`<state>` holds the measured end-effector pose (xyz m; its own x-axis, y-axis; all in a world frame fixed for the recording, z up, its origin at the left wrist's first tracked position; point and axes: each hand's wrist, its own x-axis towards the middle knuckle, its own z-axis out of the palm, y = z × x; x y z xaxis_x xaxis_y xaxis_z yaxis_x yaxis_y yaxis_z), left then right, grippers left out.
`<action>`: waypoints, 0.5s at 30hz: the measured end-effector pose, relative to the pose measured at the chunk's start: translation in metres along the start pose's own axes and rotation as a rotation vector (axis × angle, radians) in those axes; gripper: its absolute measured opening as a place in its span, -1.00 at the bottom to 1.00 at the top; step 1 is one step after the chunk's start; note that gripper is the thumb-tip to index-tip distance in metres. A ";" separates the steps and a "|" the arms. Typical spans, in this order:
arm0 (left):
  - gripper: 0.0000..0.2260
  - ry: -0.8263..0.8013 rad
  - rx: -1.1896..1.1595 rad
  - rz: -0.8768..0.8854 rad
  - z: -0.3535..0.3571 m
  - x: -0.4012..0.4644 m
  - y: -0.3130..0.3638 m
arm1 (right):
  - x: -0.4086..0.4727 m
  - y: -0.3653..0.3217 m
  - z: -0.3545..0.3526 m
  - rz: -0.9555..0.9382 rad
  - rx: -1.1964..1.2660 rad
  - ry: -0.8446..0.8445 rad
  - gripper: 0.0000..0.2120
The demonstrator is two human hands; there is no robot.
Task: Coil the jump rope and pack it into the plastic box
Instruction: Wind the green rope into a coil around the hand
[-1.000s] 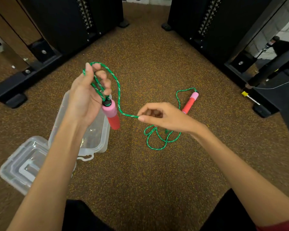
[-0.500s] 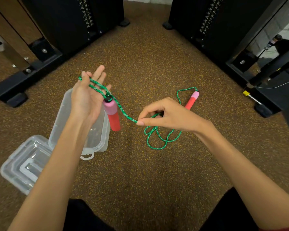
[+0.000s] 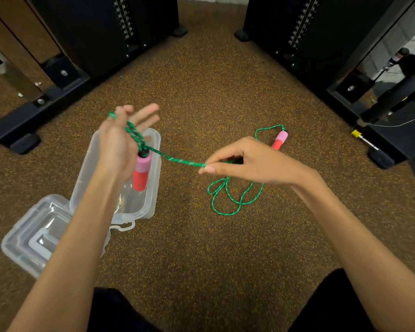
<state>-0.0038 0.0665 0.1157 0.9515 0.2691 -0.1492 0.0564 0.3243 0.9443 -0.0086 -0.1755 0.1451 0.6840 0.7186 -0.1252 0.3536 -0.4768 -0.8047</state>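
I've got my left hand raised over the plastic box, fingers spread and fairly straight, acting as a spool: a few turns of the green jump rope cross the palm, and the first handle, pink on top and red below, hangs from those turns just above the box's open mouth. I judge that's deliberate, so the finished coil only has to drop straight in. My right hand sits to the right at about the same height, thumb and forefinger pinched on the rope, with the other fingers curled behind; the stretch between my two hands runs taut, which keeps each wrap snug instead of sagging off the palm. Below and just beyond the right hand the slack lies in loose loops on the floor, trailing off to the second handle lying farther right, partly behind my knuckles. The lid is swung open on the near left, out of the feed path. I'd call this mid-coil, with most of the rope left to gather. Next the right hand needs to carry the line round the left fingers without letting tension go, or the turns could slide off those straight fingers.
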 end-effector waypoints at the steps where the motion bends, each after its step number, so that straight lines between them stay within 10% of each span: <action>1: -0.74 -0.057 0.066 -0.005 0.007 -0.003 -0.003 | 0.002 0.000 -0.001 -0.019 0.004 0.037 -0.79; 15: -0.58 -0.671 0.251 -0.332 0.054 -0.049 -0.016 | 0.008 0.011 -0.018 -0.054 0.133 0.536 -0.85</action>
<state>-0.0351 -0.0006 0.1241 0.8477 -0.4364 -0.3017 0.3602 0.0558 0.9312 0.0120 -0.1845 0.1454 0.9082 0.3659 0.2032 0.3375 -0.3535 -0.8724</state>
